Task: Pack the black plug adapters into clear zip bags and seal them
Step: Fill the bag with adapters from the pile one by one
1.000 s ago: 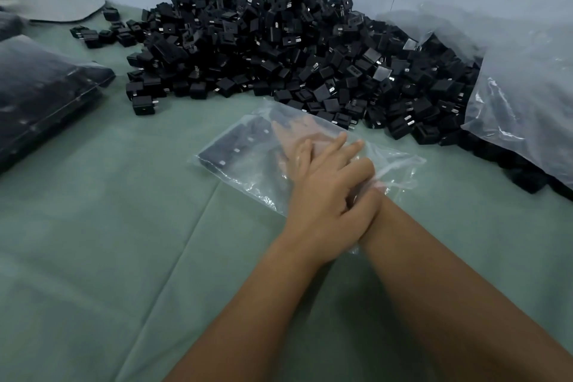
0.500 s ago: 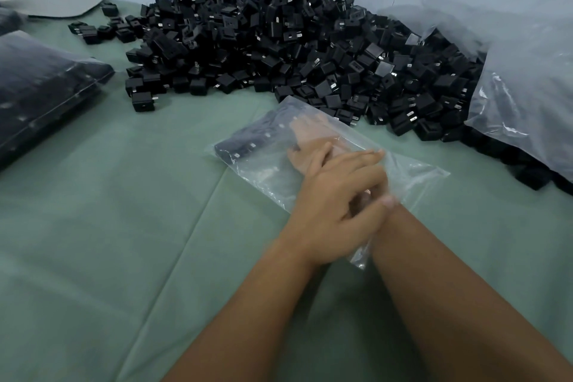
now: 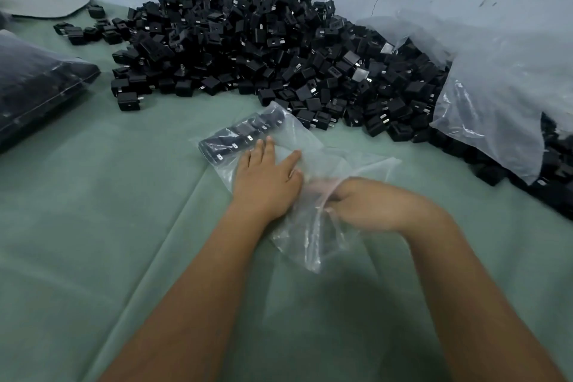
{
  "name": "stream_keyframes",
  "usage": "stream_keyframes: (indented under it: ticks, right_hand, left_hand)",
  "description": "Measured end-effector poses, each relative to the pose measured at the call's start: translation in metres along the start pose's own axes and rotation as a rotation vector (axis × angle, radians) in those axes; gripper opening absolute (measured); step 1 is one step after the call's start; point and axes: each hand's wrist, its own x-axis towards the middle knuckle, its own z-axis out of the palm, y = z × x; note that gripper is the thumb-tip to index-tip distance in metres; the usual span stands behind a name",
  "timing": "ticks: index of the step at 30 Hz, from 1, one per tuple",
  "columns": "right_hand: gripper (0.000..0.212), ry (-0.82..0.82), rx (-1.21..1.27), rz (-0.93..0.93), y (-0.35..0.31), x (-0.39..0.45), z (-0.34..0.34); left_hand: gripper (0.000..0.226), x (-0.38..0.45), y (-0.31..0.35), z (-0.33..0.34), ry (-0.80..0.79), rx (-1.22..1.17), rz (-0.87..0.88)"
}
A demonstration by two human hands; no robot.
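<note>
A clear zip bag point(image 3: 347, 164) lies on the green cloth point(image 3: 93, 226) in the middle, with several black plug adapters point(image 3: 238, 136) lined up at its far left end. My left hand point(image 3: 266, 178) lies flat on the bag with straight fingers, pressing it just behind the adapters. My right hand point(image 3: 362, 203) is at the bag's near open end, fingers curled and partly inside the plastic, blurred. A big heap of loose black adapters point(image 3: 263, 49) fills the back of the table.
A large clear plastic sack point(image 3: 502, 96) spilling adapters lies at the right. A filled bag of adapters point(image 3: 37, 87) sits at the left edge. A flat grey piece point(image 3: 46, 3) lies at the back left by the wall.
My hands were stacked on the bag; now they have separated. The right hand has drawn back toward the bag's open end, and the left hand has slid toward the adapters.
</note>
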Motion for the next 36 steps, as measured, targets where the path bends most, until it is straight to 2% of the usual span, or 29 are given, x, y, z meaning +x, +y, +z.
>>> stream_keyframes:
  ticks: [2,4,5,7,9,10,13,15,18,22,25,28,31,33,36]
  right_hand:
    - [0.025,-0.062,0.209,-0.102,0.001,-0.024,-0.022]
    - [0.023,-0.024,0.392,-0.221,0.003,-0.049,-0.045]
    - [0.026,0.063,0.464,-0.288,0.005,-0.056,-0.054]
    - [0.028,0.344,0.6,-0.364,0.011,-0.06,-0.067]
    - [0.027,0.598,0.67,-0.287,0.024,-0.046,-0.076]
    - [0.027,0.697,0.669,-0.211,0.03,-0.033,-0.076]
    - [0.02,0.837,0.615,0.003,0.04,0.019,-0.071]
    - [0.02,0.838,0.463,0.035,0.037,0.055,-0.061]
    - [0.04,0.751,0.109,0.051,0.024,0.1,-0.052]
    - [0.044,0.689,-0.174,-0.047,-0.002,0.154,-0.055]
    - [0.04,0.6,-0.264,-0.113,-0.017,0.199,-0.063]
    - [0.035,0.524,-0.227,-0.177,-0.022,0.241,-0.073]
    - [0.05,0.408,-0.346,-0.113,-0.011,0.27,-0.078]
    - [0.06,0.41,-0.494,-0.05,0.001,0.282,-0.08]
    - [0.059,0.469,-0.52,0.02,0.015,0.281,-0.083]
  left_hand:
    - [0.051,0.001,-0.01,-0.008,-0.064,0.056,0.072]
    - [0.05,0.0,-0.023,-0.022,-0.168,0.026,0.17]
    - [0.05,-0.001,-0.03,-0.032,-0.247,-0.006,0.206]
    - [0.048,-0.005,-0.042,-0.055,-0.433,-0.085,0.207]
    - [0.036,-0.008,-0.047,-0.074,-0.502,-0.146,0.122]
    - [0.028,-0.009,-0.045,-0.08,-0.432,-0.15,0.075]
    - [0.029,-0.004,-0.023,-0.077,0.068,0.066,0.109]
    - [0.027,0.004,-0.009,-0.058,0.239,0.111,0.2]
    - [0.044,0.012,-0.007,-0.027,0.181,0.172,0.196]
    - [0.051,0.015,-0.017,-0.004,0.227,0.186,0.159]
    - [0.053,0.016,-0.018,-0.003,0.252,0.16,0.084]
    - [0.057,0.016,-0.018,0.0,0.242,0.139,0.068]
    - [0.055,0.018,-0.016,0.001,0.245,0.135,0.047]
    - [0.057,0.019,-0.016,0.003,0.264,0.121,0.001]
    - [0.063,0.019,-0.022,0.004,0.234,0.124,-0.095]
